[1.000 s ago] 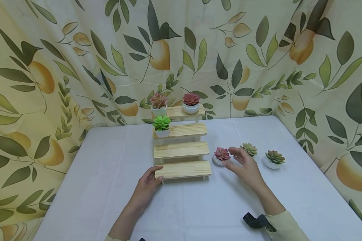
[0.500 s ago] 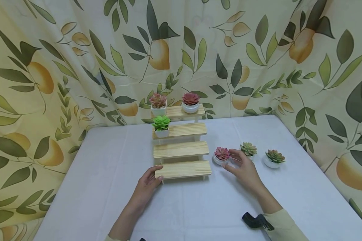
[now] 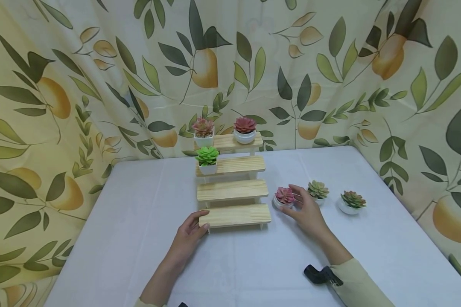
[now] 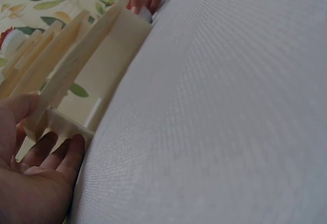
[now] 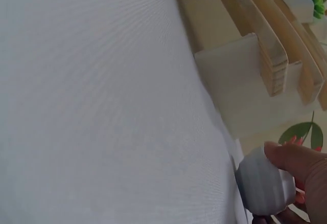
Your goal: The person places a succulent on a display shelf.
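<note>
A wooden four-tier display stand [image 3: 234,215] stands mid-table. My left hand [image 3: 187,235] grips the left end of its lowest shelf; in the left wrist view, the thumb lies over the board while the fingers [image 4: 71,155] bend under against the white support. Just right of the stand, my right hand [image 3: 309,214] holds a pink artificial succulent [image 3: 284,194] in a round white pot. The right wrist view shows the thumb on the ribbed side of that pot [image 5: 263,183], fingers around its other side. The pot sits low, close to the tablecloth.
Two more potted succulents, a pale green one [image 3: 318,189] and a darker one [image 3: 353,199], stand to the right. On the upper tiers are a bright green succulent [image 3: 207,156], a reddish one [image 3: 203,128] and a dark red one [image 3: 245,125]. A leaf-patterned curtain [image 3: 138,64] hangs behind.
The right hand's fingers have closed in from beside the pink succulent onto its pot. My left hand has kept its grip on the stand, and the view has shifted slightly.
</note>
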The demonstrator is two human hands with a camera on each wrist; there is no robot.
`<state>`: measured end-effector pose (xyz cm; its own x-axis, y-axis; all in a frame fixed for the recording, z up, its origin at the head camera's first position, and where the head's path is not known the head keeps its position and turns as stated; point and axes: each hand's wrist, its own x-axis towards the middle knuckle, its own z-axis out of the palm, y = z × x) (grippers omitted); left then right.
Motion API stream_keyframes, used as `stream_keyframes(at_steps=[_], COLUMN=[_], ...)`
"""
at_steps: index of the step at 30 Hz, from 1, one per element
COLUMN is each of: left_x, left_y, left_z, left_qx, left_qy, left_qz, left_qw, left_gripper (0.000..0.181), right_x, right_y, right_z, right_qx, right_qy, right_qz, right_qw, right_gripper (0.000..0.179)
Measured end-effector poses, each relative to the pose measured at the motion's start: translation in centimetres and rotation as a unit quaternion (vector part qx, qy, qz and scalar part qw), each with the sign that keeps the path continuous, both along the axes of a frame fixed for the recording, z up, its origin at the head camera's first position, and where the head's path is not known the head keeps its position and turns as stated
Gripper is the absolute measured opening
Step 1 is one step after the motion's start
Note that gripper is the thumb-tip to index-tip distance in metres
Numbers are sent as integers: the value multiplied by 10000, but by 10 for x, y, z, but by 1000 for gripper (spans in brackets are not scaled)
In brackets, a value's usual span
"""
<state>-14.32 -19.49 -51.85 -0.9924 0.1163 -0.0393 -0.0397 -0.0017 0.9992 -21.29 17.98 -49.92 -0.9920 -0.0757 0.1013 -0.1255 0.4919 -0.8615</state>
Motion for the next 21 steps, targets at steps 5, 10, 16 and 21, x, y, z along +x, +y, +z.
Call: stream_keyframes(at_steps=[5, 10, 16, 21], left_x=[0, 0, 0, -1], left_y=[0, 1, 0, 0], left_z=[1, 1, 0, -1], left_qx=[-36, -70, -9, -51], left_qy=[25, 23, 11, 46], left_qz=[-14, -11, -27, -19], left_qw=[10000, 10000, 10000, 10000], left_gripper=[43, 43, 43, 43], right_x=[-3, -6, -6, -6], right_y=[-1, 0, -1, -3], right_z=[-4, -7, -8, -7], right_qx=[105, 66, 32, 27], right_qy=[-62, -107, -141, -146], right_qz=[-76, -74, -71, -83], right_qw=[9999, 9999, 9999, 9999], right_gripper=[79, 71, 68, 69])
